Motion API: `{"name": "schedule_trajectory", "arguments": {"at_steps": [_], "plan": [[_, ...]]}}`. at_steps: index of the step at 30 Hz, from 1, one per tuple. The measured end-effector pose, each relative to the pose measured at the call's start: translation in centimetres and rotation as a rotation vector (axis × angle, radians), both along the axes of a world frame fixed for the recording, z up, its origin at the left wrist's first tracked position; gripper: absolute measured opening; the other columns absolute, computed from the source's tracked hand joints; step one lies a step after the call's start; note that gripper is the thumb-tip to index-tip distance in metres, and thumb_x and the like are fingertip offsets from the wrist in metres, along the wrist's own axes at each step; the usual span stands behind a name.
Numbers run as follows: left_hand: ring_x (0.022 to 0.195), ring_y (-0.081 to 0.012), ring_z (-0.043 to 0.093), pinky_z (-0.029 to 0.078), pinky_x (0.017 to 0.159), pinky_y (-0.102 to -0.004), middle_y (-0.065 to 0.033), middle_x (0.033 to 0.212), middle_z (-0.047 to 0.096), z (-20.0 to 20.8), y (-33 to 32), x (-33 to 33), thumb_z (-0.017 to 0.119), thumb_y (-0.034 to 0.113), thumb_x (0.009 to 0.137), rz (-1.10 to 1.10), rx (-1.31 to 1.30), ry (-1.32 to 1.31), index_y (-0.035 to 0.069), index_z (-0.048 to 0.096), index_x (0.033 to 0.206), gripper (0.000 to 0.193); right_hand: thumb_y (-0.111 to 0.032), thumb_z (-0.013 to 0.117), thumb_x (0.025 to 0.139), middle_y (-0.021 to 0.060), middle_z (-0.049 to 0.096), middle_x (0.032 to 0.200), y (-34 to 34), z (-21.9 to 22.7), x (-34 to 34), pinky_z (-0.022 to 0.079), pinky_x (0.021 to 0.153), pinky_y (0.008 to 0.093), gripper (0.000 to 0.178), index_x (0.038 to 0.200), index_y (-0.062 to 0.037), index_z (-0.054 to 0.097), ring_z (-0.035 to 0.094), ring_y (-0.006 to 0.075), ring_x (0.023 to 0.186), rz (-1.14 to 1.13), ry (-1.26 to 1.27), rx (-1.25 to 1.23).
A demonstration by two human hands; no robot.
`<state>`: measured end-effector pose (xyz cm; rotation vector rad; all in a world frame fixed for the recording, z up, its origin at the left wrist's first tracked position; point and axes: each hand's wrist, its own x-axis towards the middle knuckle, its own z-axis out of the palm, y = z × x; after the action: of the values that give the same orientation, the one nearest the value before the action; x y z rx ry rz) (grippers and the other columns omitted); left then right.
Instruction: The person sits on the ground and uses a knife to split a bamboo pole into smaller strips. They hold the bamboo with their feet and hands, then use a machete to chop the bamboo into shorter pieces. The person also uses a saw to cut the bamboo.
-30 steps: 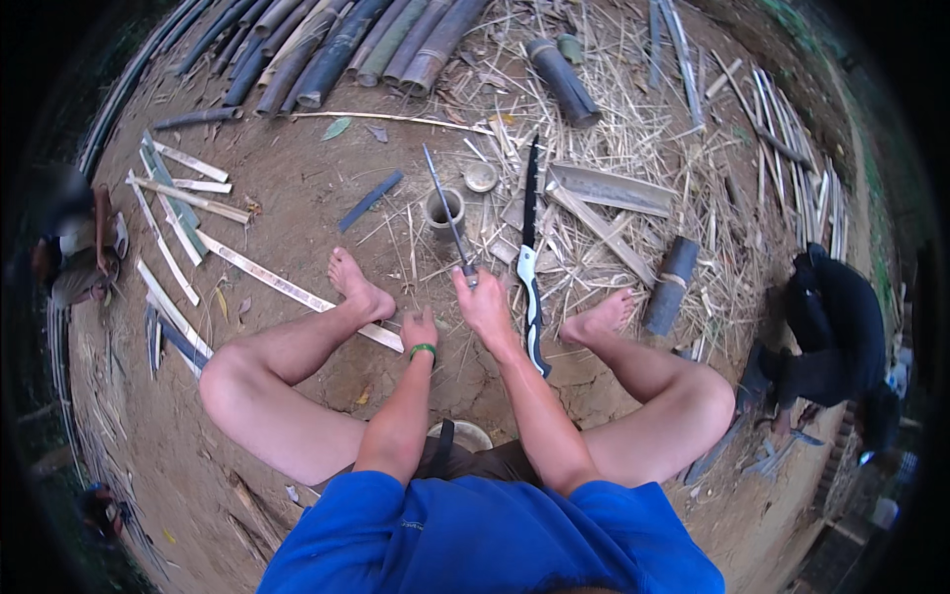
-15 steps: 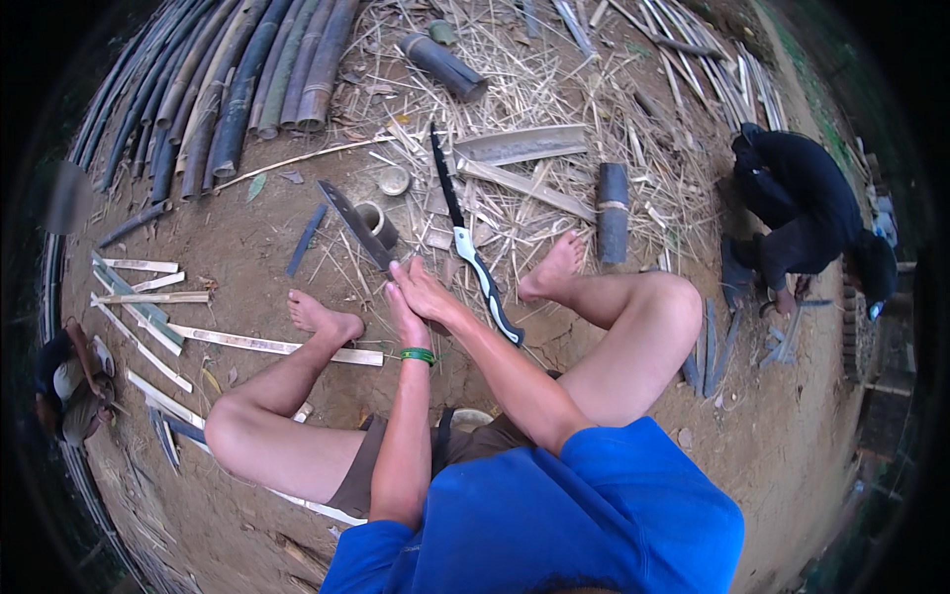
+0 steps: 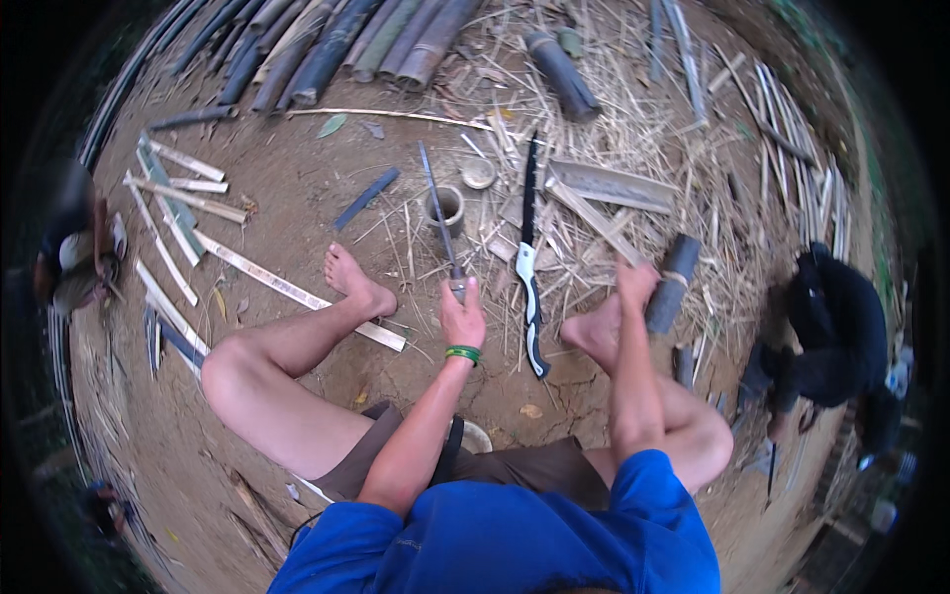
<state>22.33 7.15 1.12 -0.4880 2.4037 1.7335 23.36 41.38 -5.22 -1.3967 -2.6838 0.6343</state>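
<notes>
The left hand (image 3: pixel 462 317) is closed around a machete (image 3: pixel 440 211). The right hand (image 3: pixel 636 285) meets a split bamboo strip (image 3: pixel 593 220), its grip unclear.

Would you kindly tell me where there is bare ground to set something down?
Bare soil lies between the pale strips and the short dark strip; a mostly bare patch separates the saw's handle from the shorts. It is crowded right of the saw, with shavings, a split trough and a bamboo tube by the right hand.
</notes>
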Motion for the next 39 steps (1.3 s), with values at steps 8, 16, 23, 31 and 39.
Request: {"name": "schedule_trajectory", "arguments": {"at_steps": [8,16,23,31,39], "plan": [[0.083,-0.0454,0.066,0.048,0.075,-0.0523,-0.0232,0.087,0.067,2.9,2.5,0.4,0.062,0.035,0.1,-0.029,-0.154,-0.003,0.004,0.052,0.116,0.037,-0.059,0.09,0.062,0.028,0.039,0.153,12.3,-7.9,10.0,0.038,0.116,0.0502,0.135,0.158,-0.001,0.016,0.042,0.0416,0.142,-0.394,-0.288,0.069],[0.074,-0.0382,0.066,0.047,0.067,-0.0489,-0.0173,0.079,0.064,2.7,2.1,0.8,0.06,0.037,0.101,-0.002,-0.131,0.001,0.004,0.052,0.106,0.034,-0.049,0.085,0.067,0.0295,0.059,0.132,12.8,-3.3,5.8,0.047,0.107,0.0478,0.1,0.141,0.0051,0.045,0.059,0.0403,0.125,-0.299,-0.245,0.029],[0.075,-0.0407,0.065,0.047,0.07,-0.0503,-0.0193,0.08,0.065,2.8,2.1,0.4,0.061,0.039,0.1,0.027,-0.18,0.054,0.003,0.055,0.102,0.036,-0.038,0.083,0.065,0.0267,0.067,0.118,0.7,16.1,-5.6,0.051,0.096,0.0427,0.098,0.144,0.0032,0.042,0.067,0.0374,0.108,0.384,0.321,-0.11],[0.08,-0.0461,0.066,0.048,0.073,-0.0528,-0.0243,0.082,0.067,1.8,1.7,0.6,0.061,0.041,0.099,0.045,-0.138,0.065,0.001,0.055,0.103,0.041,-0.024,0.092,0.064,0.0134,0.066,0.113,-18.1,36.1,-8.4,0.052,0.087,0.0376,0.09,0.137,-0.0031,0.045,0.066,0.0232,0.097,0.81,1.044,-0.215],[0.089,-0.0495,0.066,0.048,0.081,-0.0557,-0.0264,0.091,0.07,1.6,1.9,0.1,0.06,0.042,0.099,0.0,-0.065,0.005,0.001,0.056,0.11,0.042,-0.019,0.08,0.065,0.0327,0.064,0.119,-17.7,27.0,-13.1,0.057,0.095,0.0471,0.105,0.154,0.0005,0.03,0.068,0.0424,0.105,0.983,0.106,-0.001]]}}
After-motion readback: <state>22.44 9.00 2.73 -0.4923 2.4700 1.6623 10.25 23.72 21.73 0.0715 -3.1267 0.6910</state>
